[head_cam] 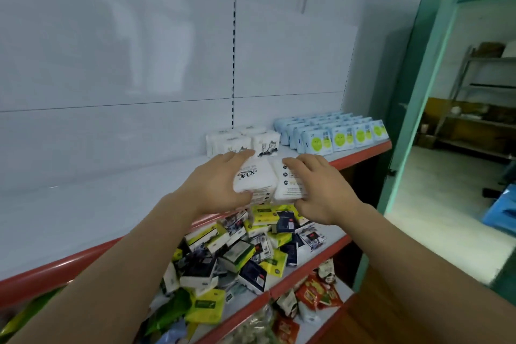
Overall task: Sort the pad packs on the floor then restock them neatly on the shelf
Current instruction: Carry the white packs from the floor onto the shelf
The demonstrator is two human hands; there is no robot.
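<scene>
1. White panelled wall (117,58) fills the upper left of the frame, with a green door frame (418,92) at the right edge.
2. Below the wall runs a white shelf (111,204) with a red front lip.
3. The left hand (215,187) grips a white pad pack (252,179) at frame centre, fingers curled over its far edge and thumb beneath.
4. The right hand (321,190) clamps a second white pack (287,184), touching the first, just above the shelf's front edge.
5. Behind them stand upright white packs (243,142) on the shelf.
6. Blue packs with green circles (335,134) stand in rows at centre right.
7. A jumbled heap of yellow and dark packets (245,254) lies on the lower shelf.
</scene>
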